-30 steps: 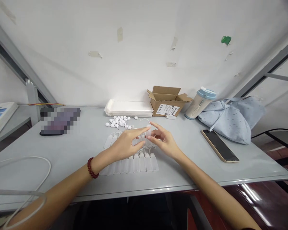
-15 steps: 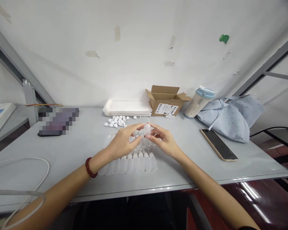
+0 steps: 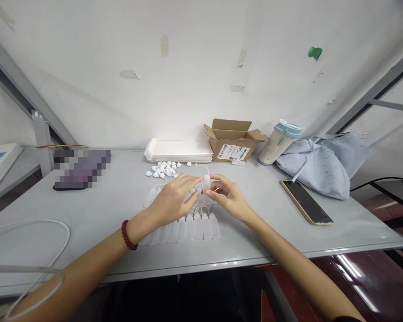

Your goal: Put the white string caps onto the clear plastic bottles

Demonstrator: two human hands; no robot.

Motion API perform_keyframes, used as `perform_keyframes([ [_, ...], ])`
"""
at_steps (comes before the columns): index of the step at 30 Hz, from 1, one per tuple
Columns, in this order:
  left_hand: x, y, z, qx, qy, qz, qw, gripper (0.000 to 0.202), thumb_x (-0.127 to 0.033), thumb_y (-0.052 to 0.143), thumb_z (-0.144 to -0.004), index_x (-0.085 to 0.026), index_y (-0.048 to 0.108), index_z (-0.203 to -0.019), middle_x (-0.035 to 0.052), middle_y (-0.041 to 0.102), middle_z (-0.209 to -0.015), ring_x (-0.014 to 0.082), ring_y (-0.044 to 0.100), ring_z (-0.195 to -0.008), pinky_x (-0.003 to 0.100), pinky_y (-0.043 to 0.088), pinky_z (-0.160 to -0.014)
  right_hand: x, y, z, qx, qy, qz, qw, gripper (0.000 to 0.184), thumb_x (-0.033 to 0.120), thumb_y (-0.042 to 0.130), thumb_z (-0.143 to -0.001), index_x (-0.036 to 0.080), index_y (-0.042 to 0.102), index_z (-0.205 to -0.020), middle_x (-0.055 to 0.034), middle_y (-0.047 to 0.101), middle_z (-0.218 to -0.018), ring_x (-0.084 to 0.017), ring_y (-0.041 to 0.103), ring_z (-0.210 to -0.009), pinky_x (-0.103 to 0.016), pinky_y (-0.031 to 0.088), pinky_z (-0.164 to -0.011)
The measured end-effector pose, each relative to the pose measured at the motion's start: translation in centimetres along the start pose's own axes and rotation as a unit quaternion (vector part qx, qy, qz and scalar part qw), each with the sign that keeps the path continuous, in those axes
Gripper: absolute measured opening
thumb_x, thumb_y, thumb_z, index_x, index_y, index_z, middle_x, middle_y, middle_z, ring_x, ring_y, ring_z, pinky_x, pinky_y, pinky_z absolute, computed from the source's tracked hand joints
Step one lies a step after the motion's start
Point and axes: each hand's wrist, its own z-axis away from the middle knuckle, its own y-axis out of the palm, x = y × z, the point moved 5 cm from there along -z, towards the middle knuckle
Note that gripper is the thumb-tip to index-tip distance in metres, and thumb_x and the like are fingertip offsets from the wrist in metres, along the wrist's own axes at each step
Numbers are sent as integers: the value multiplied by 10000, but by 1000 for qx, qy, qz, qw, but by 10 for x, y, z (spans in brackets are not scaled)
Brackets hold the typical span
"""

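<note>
My left hand (image 3: pixel 174 201) and my right hand (image 3: pixel 229 197) meet above the middle of the grey table (image 3: pixel 114 210). Both pinch one small translucent plastic bottle (image 3: pixel 206 183), which has a thin white tube curling up from its top. Just below my hands, a row of several similar small bottles (image 3: pixel 188 228) lies side by side on the table. A scatter of small white caps (image 3: pixel 164 170) lies beyond my hands. A red bead bracelet (image 3: pixel 127 235) circles my left wrist.
At the back stand a stack of white trays (image 3: pixel 179 151), an open cardboard box (image 3: pixel 233 141) and a blue-lidded cup (image 3: pixel 278 143). A blue cloth bag (image 3: pixel 322 167) and a phone (image 3: pixel 305 201) lie on the right. A blurred dark object (image 3: pixel 80 169) lies at left; clear tubing (image 3: pixel 30 250) loops near left.
My left thumb and fingers have closed in on the small bottle, which sits slightly lower. Both hands stay in nearly the same place.
</note>
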Motion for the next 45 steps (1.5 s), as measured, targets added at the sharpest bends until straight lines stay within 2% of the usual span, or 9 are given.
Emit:
perform_keyframes([
  [3, -6, 1, 0, 11, 84, -107, 991, 304, -69, 471, -863, -56, 554, -1156, 147, 665, -1011, 271, 600, -981, 416, 539, -809, -2, 1, 0, 3, 8, -18, 1000, 439, 380, 634, -799, 182, 506, -1169, 6, 615, -732, -128, 532, -640, -269, 424, -612],
  [6, -8, 2, 0, 22, 110, -151, 982, 272, -46, 469, -850, -37, 564, -1105, 151, 663, -979, 276, 597, -960, 410, 536, -808, -3, 2, 0, 6, 15, -24, 1000, 407, 380, 620, -808, 181, 512, -1145, -5, 624, -739, -139, 548, -667, -275, 427, -621],
  [13, -5, -5, -2, -16, 45, -84, 995, 278, -77, 495, -861, -99, 538, -1135, 107, 655, -1007, 246, 588, -948, 388, 536, -775, -1, 0, 0, 8, 4, -6, 1000, 343, 344, 606, -827, 181, 538, -1121, -25, 660, -794, -145, 578, -704, -275, 433, -641],
  [19, -5, -1, -2, 26, 32, -20, 999, 352, -62, 485, -857, -149, 518, -1196, 91, 632, -1070, 232, 558, -996, 399, 513, -834, 0, 1, 0, 8, -19, 19, 1000, 332, 348, 613, -822, 195, 521, -1102, -6, 638, -760, -134, 547, -663, -270, 425, -632],
  [24, -4, 1, 0, 51, 2, 20, 999, 375, -79, 494, -856, -158, 516, -1221, 96, 618, -1110, 236, 546, -1030, 410, 510, -849, -2, 1, 1, 3, 16, 1, 1000, 370, 384, 658, -786, 210, 463, -1048, 15, 628, -723, -121, 491, -601, -272, 399, -614],
  [33, -3, -2, -2, 28, -14, 89, 996, 333, -137, 509, -869, -159, 613, -1184, 112, 642, -1200, 246, 571, -1145, 445, 496, -956, -3, 3, 1, 14, 34, -22, 999, 374, 395, 664, -769, 210, 449, -1012, 45, 579, -640, -114, 449, -561, -252, 355, -573],
  [36, -2, -3, -3, 42, -54, 116, 991, 345, -191, 536, -861, -154, 630, -1190, 113, 638, -1222, 263, 570, -1170, 457, 466, -1006, -3, 4, 2, 17, 34, -27, 999, 363, 385, 660, -772, 210, 452, -1012, 48, 572, -633, -112, 446, -556, -248, 351, -564],
  [41, 7, -5, -1, 88, -201, 220, 950, 322, -296, 576, -850, -203, 671, -1143, 69, 595, -1285, 267, 528, -1221, 438, 451, -1030, -4, 4, 2, 17, 31, -48, 998, 345, 366, 650, -787, 210, 449, -1021, 44, 575, -645, -108, 448, -568, -246, 357, -567],
  [45, 9, -5, -1, 69, -223, 257, 938, 279, -286, 595, -837, -214, 698, -1085, 61, 614, -1264, 270, 533, -1216, 443, 476, -1003, -5, 3, 1, 21, 34, -76, 996, 329, 363, 650, -791, 210, 454, -1005, 37, 591, -650, -106, 458, -569, -249, 369, -571],
])
